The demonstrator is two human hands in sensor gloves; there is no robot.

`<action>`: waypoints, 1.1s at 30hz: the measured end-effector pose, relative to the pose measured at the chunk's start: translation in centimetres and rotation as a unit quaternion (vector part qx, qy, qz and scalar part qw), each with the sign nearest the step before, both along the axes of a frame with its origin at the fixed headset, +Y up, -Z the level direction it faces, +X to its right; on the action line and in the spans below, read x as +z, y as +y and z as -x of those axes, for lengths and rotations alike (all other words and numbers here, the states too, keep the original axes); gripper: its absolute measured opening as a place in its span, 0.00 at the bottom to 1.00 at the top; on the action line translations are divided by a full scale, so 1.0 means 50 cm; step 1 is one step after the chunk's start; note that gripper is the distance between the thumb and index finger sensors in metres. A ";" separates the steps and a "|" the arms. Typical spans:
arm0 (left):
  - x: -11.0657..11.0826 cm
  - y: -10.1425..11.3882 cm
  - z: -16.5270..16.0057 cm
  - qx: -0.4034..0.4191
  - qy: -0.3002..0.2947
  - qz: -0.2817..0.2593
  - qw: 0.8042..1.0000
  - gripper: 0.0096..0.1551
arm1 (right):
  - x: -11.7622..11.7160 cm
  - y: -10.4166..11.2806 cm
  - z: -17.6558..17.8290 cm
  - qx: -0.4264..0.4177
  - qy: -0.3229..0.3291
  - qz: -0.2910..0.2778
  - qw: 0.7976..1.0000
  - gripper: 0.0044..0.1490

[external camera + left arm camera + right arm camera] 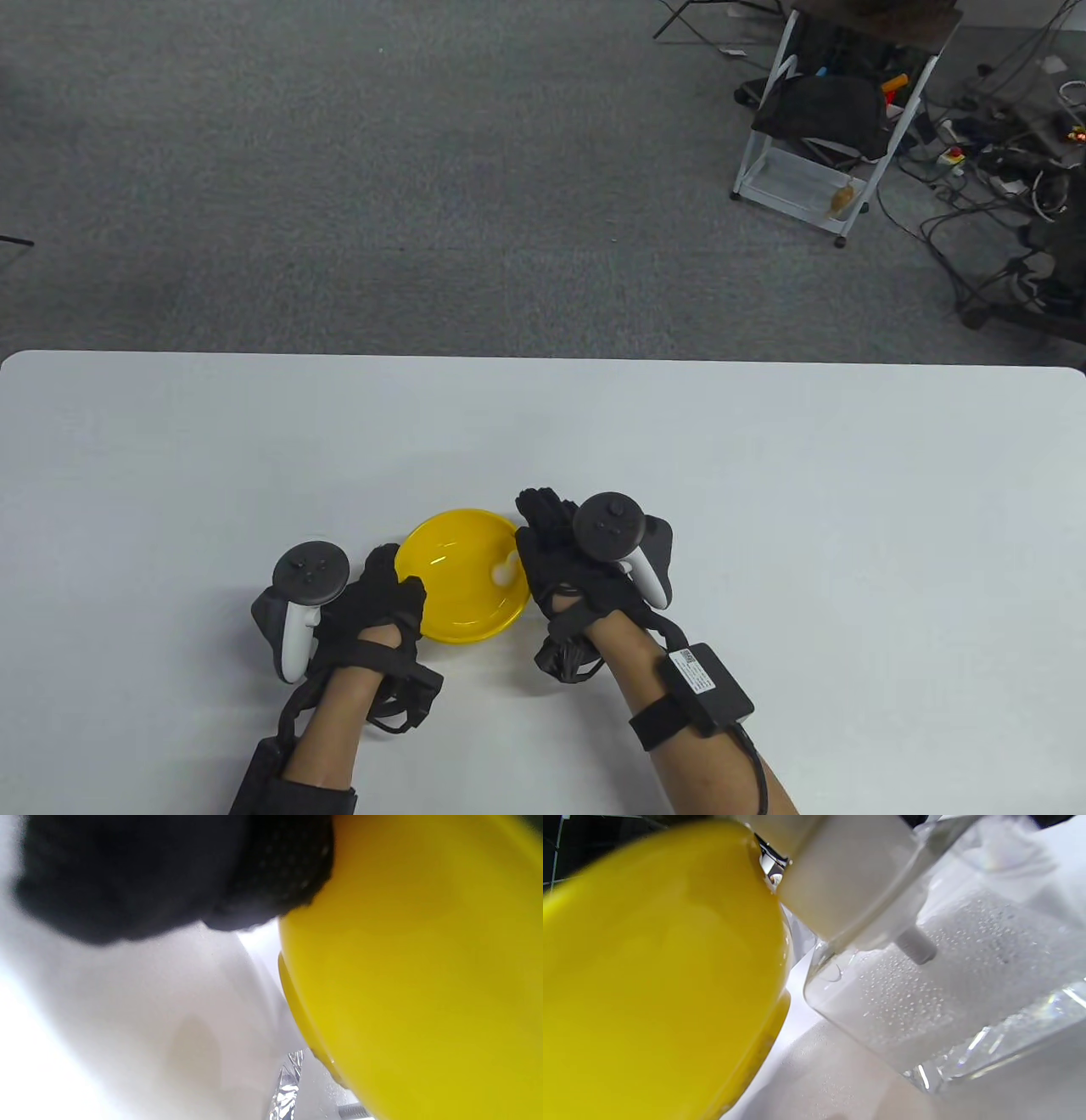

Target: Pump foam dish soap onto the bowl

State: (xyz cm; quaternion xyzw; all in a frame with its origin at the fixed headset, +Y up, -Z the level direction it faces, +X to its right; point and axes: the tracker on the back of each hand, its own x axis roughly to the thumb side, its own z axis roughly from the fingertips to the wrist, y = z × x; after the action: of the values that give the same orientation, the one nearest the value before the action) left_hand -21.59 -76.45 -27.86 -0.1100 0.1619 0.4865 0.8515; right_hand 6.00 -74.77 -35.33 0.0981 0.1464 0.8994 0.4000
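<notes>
With the left hand holding the yellow bowl by its rim and the right hand grasping the soap bottle just beside it, press straight down, nozzle over the bowl.

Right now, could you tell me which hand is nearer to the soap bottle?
Right. The right hand sits over the soap bottle beside the yellow bowl; the left hand touches the bowl's opposite side.
</notes>
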 end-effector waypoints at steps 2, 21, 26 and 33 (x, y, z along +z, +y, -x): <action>0.000 -0.001 0.000 0.002 0.000 0.000 1.000 0.35 | 0.000 0.012 -0.002 0.005 0.009 0.013 1.000 0.43; 0.000 -0.003 -0.002 0.006 0.000 -0.004 1.000 0.35 | 0.002 0.004 -0.001 -0.005 -0.002 -0.017 1.000 0.43; 0.001 -0.004 -0.002 0.011 -0.001 -0.003 1.000 0.35 | 0.002 -0.006 -0.002 -0.013 0.001 -0.025 1.000 0.43; 0.001 -0.004 -0.003 0.016 -0.003 -0.002 1.000 0.35 | 0.004 -0.011 -0.003 -0.012 0.002 -0.026 1.000 0.43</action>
State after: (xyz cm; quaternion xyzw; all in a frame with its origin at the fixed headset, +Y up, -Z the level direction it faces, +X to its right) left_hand -21.43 -76.67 -27.79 -0.1128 0.1563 0.5002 0.8442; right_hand 6.16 -75.33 -35.14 0.1126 0.1225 0.8976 0.4081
